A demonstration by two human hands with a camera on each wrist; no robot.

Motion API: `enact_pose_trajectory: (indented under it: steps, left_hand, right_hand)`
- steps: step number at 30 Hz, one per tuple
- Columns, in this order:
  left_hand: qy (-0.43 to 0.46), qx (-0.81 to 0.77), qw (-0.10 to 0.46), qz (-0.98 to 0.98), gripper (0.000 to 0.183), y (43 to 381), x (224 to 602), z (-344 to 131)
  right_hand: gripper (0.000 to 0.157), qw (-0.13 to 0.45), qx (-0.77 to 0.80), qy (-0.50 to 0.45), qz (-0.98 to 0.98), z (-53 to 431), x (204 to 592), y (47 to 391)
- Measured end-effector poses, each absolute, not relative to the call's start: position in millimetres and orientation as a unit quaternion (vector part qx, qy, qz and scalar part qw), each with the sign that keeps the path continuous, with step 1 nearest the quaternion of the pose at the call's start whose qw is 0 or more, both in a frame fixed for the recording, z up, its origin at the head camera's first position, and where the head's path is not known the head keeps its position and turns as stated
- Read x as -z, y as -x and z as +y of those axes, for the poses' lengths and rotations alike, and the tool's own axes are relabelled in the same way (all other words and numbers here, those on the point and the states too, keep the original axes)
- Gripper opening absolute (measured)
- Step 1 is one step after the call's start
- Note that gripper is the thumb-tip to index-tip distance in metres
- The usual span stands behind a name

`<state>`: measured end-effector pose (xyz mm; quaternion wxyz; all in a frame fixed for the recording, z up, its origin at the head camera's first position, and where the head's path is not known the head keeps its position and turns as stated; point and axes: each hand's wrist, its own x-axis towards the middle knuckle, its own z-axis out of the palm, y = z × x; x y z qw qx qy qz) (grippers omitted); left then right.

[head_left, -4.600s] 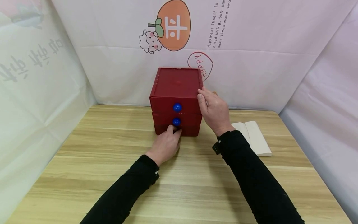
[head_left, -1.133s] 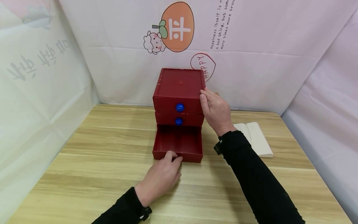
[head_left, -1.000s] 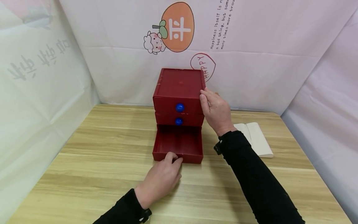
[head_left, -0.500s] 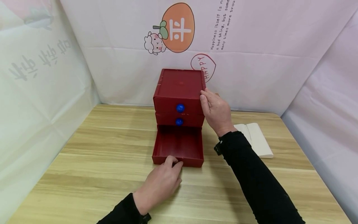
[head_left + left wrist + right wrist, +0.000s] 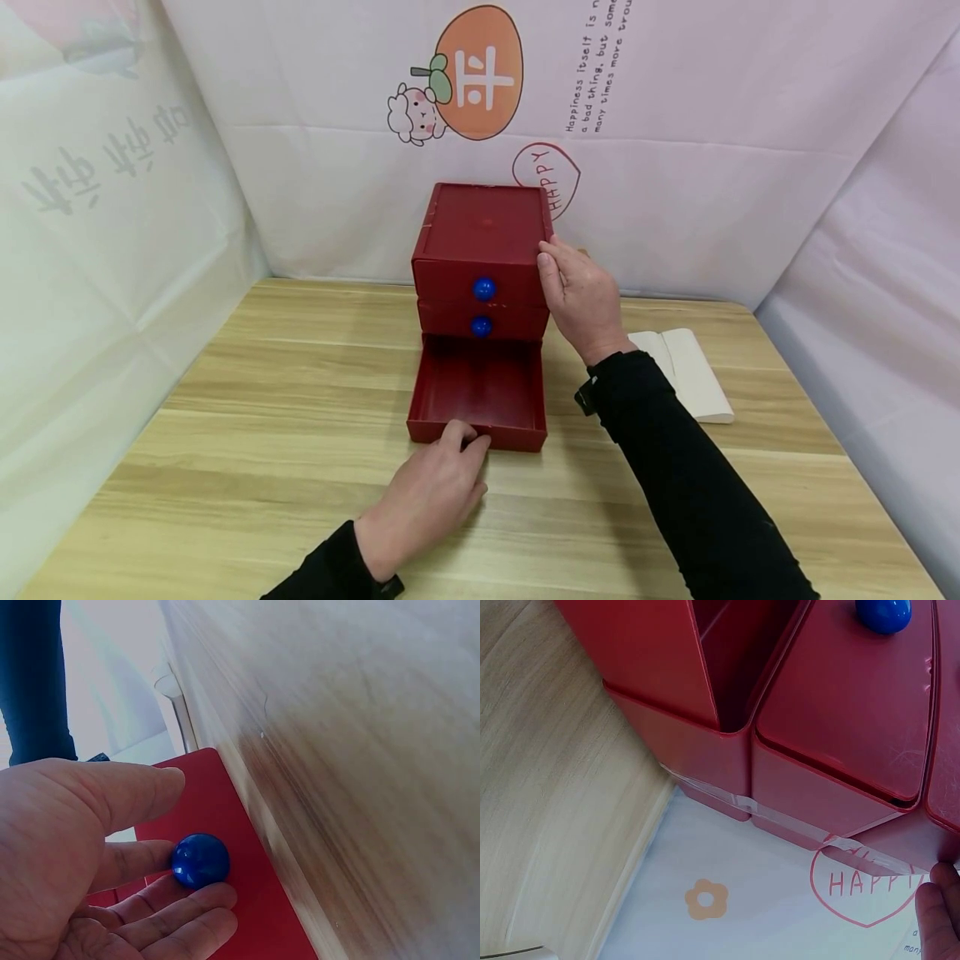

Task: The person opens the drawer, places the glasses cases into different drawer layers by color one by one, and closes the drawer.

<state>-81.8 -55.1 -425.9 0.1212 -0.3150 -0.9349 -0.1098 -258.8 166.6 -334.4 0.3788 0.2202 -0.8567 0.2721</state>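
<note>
A dark red cabinet [image 5: 487, 221] of three stacked drawers stands at the back of the table. The bottom drawer [image 5: 480, 392] is pulled out and shows a bare inside; the two above are closed, each with a blue ball knob [image 5: 484, 289]. My left hand [image 5: 431, 492] is at the bottom drawer's front. In the left wrist view, its fingers curl round the blue knob [image 5: 200, 861] there, while the thumb stands off it. My right hand [image 5: 585, 296] rests against the cabinet's right side near the top front edge, its fingertips [image 5: 937, 915] on the side wall.
A flat off-white item [image 5: 693, 375] with a fold line lies on the wooden table [image 5: 247, 450], right of the cabinet and partly behind the right sleeve. A printed white cloth [image 5: 330, 200] hangs close behind the cabinet. Clear tape [image 5: 780, 819] runs along the cabinet's side.
My left hand has drawn the bottom drawer out toward me from closed, with only a slight further slide lately. The right hand has stayed on the cabinet's side.
</note>
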Motion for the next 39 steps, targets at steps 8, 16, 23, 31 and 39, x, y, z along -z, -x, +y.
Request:
enact_pose_trajectory:
  steps: [8,16,23,31,39]
  left_hand:
    - [0.314,0.111,0.116,-0.936,0.052,82,425,-55]
    - [0.318,0.103,0.107,-0.936,0.050,82,421,-56]
    - [0.325,0.085,0.109,-0.936,0.048,81,414,-56]
    - [0.346,0.060,0.153,-0.923,0.040,82,400,-56]
    - [0.360,0.112,0.230,-0.897,0.029,90,377,-59]
  right_hand:
    - [0.047,0.378,-0.269,-0.219,-0.858,167,334,259]
    - [0.046,0.379,-0.270,-0.220,-0.857,166,333,259]
    - [0.046,0.381,-0.266,-0.221,-0.858,166,333,259]
    - [0.047,0.380,-0.266,-0.221,-0.858,167,334,259]
    - [0.047,0.380,-0.263,-0.219,-0.859,167,334,259]
